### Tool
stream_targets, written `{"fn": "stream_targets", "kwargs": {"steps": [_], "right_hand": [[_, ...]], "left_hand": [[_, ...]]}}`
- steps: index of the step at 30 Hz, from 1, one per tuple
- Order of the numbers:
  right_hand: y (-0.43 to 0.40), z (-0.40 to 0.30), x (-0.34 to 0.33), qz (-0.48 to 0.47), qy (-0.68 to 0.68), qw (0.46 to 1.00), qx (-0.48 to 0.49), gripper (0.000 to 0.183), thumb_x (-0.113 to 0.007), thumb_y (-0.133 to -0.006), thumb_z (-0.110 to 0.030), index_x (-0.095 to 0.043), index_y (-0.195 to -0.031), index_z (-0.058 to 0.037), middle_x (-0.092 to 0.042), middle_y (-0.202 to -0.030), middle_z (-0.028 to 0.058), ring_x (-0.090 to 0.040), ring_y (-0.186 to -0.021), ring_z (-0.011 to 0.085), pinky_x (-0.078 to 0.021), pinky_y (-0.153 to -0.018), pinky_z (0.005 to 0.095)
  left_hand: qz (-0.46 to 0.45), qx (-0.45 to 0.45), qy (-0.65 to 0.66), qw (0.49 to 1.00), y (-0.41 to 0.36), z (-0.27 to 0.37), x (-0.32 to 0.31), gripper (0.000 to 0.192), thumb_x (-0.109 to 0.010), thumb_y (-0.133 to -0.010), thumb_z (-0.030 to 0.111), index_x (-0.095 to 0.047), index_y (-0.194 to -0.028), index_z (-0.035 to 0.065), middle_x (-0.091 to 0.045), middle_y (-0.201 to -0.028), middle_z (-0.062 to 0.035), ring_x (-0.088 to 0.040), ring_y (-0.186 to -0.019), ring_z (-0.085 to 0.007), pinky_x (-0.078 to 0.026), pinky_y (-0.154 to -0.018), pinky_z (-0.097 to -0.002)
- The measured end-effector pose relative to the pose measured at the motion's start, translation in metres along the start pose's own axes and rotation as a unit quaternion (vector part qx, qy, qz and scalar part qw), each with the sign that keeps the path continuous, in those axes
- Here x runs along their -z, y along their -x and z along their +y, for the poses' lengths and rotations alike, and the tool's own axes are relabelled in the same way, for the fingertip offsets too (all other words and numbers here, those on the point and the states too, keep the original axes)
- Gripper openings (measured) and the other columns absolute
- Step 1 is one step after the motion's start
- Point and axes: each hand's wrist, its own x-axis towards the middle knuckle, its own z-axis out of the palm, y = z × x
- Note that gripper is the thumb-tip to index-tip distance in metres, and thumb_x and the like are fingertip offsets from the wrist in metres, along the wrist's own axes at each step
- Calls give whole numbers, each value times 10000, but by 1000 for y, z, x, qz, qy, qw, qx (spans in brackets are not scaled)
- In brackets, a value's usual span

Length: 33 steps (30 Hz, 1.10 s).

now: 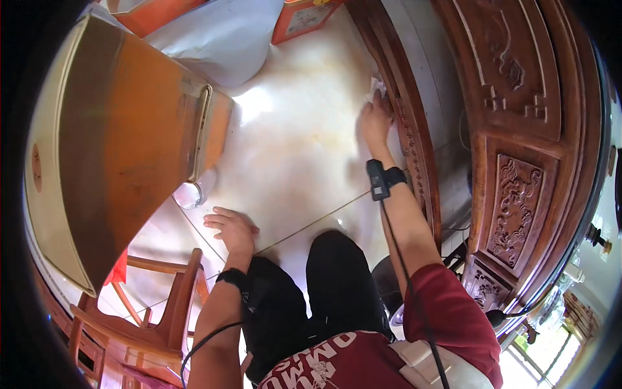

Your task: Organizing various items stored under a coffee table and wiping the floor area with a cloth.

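My right hand (376,119) is closed around a crumpled white tissue (374,86). It is down near the tiled floor (301,131), beside the low carved wooden rail (408,131) of the furniture on the right. The fingertips are partly hidden, and I cannot tell whether the tissue touches the rail or the floor. My left hand (234,232) holds nothing. Its fingers are apart, in front of my left knee, with the palm facing down. Just beyond it on the floor is a round clear container (188,195), partly hidden by a large orange-brown panel (141,121).
A carved wooden cabinet (515,214) rises on the right. Red boxes (306,19) and a white sheet-like object (228,44) lie ahead. At lower left stands a wooden chair (180,291). Black cables (398,243) run from my wrist straps.
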Motion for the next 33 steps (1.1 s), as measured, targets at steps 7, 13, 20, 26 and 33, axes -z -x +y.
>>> {"fn": "stream_targets", "kwargs": {"steps": [7, 13, 20, 26, 33], "right_hand": [[83, -73, -32, -8, -97, 965, 242, 508, -439, -793, 65, -478, -1289, -37, -428, -1330, 216, -350, -1274, 386, -286, -1030, 472], [80, -68, -3, -92, -184, 947, 248, 433, -513, -737, 79, -607, -1132, -72, -556, -1153, 157, -488, -1101, 343, -415, -919, 388], [71, -27, 48, -92, -360, 928, -5, 301, -561, -799, 13, -614, -1095, -2, -635, -1018, 136, -616, -912, 225, -476, -790, 292], [118, -66, 70, -291, -610, 698, -235, 360, -498, -861, 29, -515, -1221, 33, -628, -1002, 98, -615, -808, 159, -499, -672, 267], [196, -167, 114, -415, -628, 626, -203, 389, -523, -841, 35, -500, -1230, 36, -617, -994, 95, -608, -822, 160, -500, -684, 274]], "left_hand": [[9, -17, -61, 998, 1, 0, 4, 1238, -733, -598, 601, -141, -1317, -216, -274, -1255, -488, -370, -1174, -574, -560, -759, -416], [21, -12, -23, 999, 0, 4, 3, 1252, -756, -565, 596, -157, -1332, -193, -275, -1276, -472, -361, -1196, -560, -554, -762, -437], [19, 20, 23, 999, 0, 5, 9, 1227, -793, -552, 551, -193, -1351, -160, -251, -1297, -472, -324, -1202, -590, -529, -773, -511], [-23, -7, 87, 996, 7, -4, 17, 1173, -786, -605, 503, -173, -1367, -144, -207, -1315, -477, -228, -1212, -638, -479, -812, -601], [18, -49, 278, 959, 12, -30, 2, 1022, -743, -711, 397, -168, -1389, -106, -140, -1371, -441, -184, -1277, -583, -433, -905, -578]]}}
